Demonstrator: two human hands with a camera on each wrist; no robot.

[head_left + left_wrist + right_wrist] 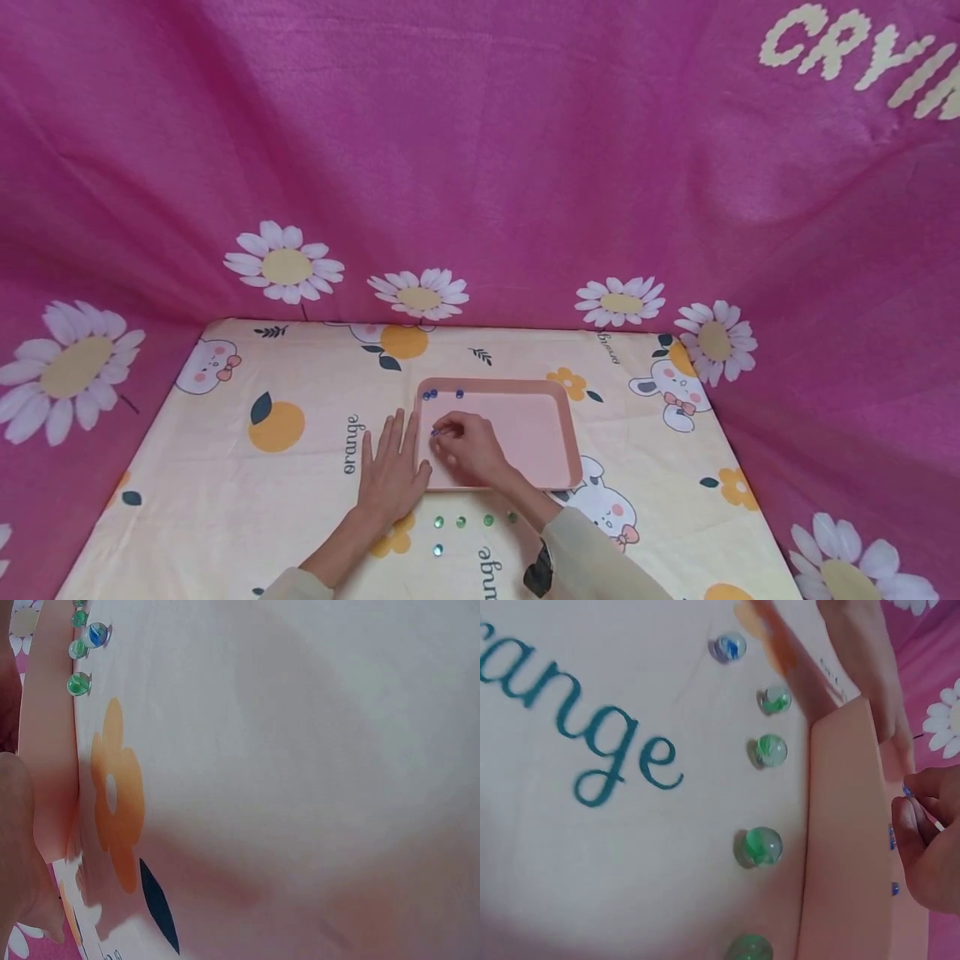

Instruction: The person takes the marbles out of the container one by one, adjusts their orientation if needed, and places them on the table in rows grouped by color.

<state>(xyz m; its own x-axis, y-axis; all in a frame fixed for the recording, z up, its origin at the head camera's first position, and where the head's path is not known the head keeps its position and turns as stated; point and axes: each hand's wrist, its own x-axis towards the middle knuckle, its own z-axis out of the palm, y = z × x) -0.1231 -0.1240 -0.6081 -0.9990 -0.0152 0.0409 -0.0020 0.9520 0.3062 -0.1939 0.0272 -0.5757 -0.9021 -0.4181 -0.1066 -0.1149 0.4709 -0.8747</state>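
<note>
My right hand point(471, 446) is over the left part of a pink tray point(567, 425), thumb and fingertips pinching a blue marble point(907, 790). Inside the tray, along its far wall near the left corner, lie two blue marbles point(430, 395), with another blue marble point(460, 394) a little to their right. Flat beside the tray's left wall, my left hand point(392, 475) has its fingers straight and spread, the fingertips pointing away from me. Its thumb reaches the tray's near left corner.
A row of several green marbles point(763, 846) lies on the patterned tablecloth point(660, 533) just in front of the tray. Nearer to me is a clear marble with a blue swirl point(438, 550). Pink flowered cloth point(495, 167) hangs behind and at both sides of the table.
</note>
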